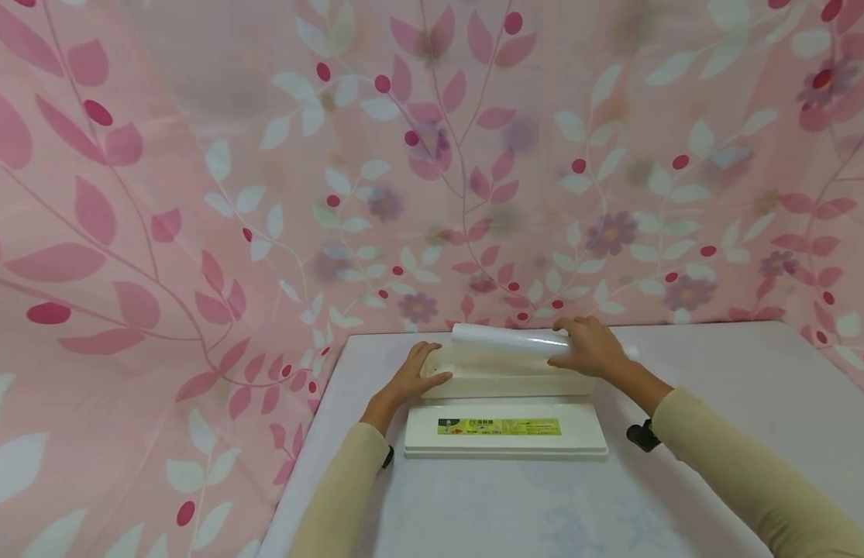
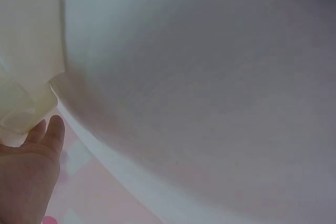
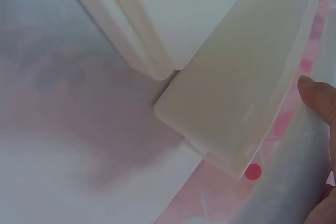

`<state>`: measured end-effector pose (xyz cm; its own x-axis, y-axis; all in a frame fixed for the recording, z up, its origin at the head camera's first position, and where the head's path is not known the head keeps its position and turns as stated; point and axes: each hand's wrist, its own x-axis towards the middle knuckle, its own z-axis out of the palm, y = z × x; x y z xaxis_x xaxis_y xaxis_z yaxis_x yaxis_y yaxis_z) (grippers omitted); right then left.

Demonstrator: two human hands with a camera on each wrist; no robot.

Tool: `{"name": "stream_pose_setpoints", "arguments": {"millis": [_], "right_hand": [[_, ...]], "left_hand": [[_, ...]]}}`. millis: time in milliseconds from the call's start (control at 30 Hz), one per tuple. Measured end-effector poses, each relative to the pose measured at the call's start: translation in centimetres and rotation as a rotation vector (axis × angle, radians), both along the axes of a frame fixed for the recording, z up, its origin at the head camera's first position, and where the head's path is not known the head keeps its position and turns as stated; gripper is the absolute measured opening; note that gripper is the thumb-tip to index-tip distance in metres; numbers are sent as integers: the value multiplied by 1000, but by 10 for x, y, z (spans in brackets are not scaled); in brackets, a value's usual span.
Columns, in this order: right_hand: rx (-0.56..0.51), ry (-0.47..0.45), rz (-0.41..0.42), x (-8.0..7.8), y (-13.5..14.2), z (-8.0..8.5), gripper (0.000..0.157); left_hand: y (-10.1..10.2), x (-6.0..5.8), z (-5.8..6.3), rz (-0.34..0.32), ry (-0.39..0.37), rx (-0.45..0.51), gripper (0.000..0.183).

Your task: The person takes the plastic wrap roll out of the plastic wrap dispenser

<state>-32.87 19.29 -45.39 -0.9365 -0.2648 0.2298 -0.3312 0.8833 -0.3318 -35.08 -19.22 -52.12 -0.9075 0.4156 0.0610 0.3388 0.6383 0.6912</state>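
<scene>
A shiny roll of cling film (image 1: pixel 501 339), held by my right hand (image 1: pixel 590 349) near its right end, is raised over the back of a long cream box (image 1: pixel 508 386). In the right wrist view the thumb (image 3: pixel 317 98) lies along the roll (image 3: pixel 294 171), beside the box's wall (image 3: pixel 226 82). My left hand (image 1: pixel 409 380) grips the box's left end, thumb at the front and fingers behind. The left wrist view shows its fingers (image 2: pixel 54 132) at the box's corner. In front of the box lies its white lid (image 1: pixel 501 447) with a green and yellow label (image 1: pixel 501 427).
The box and lid lie on a table with a pale cloth (image 1: pixel 473 511), close to its back edge. A pink curtain (image 1: pixel 376 194) with leaves and flowers hangs behind and along the left side. Dark wrist cameras (image 1: pixel 642 436) show under the sleeves.
</scene>
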Motion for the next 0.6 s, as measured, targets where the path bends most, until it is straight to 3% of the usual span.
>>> {"name": "stream_pose_setpoints", "arguments": {"millis": [467,600], "right_hand": [[-34,-16,49,2,11,-10,62],[-69,-23,63,1,14,-11,69]], "left_hand": [[-1,1,0,-3,-9,-8,75],[0,1,2,3,-12,-1,75]]}}
